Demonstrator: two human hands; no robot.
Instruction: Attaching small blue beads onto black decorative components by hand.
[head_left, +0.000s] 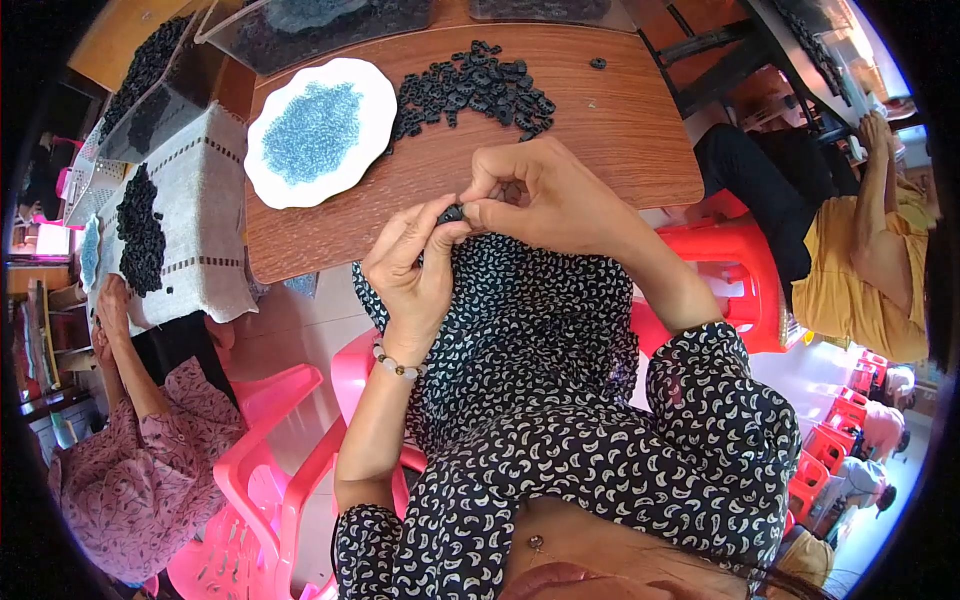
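A small black part (450, 215), perhaps plastic, is pinched between the thumb and fingers of my left hand (409, 251). My right hand (536, 195) meets it from the right, thumb and forefinger tips pressed together at the part's edge. Whether those fingertips grip a separate tiny piece is too small to tell. Both hands are just above the near edge of the brown wooden table (615, 165). Beyond them lies a loose pile of similar black parts (480, 86). Left of the pile, a white scalloped plate (262, 184) bears a heap of tiny bluish-grey pieces (311, 131).
One black part (598, 63) lies apart at the right. Clear bins (322, 37) stand along the far edge. To the left, a co-worker's hands (112, 307) are at a cloth-covered table (202, 202); another person (862, 262) sits at right. Pink chairs (262, 465) and a red stool (720, 255) flank me.
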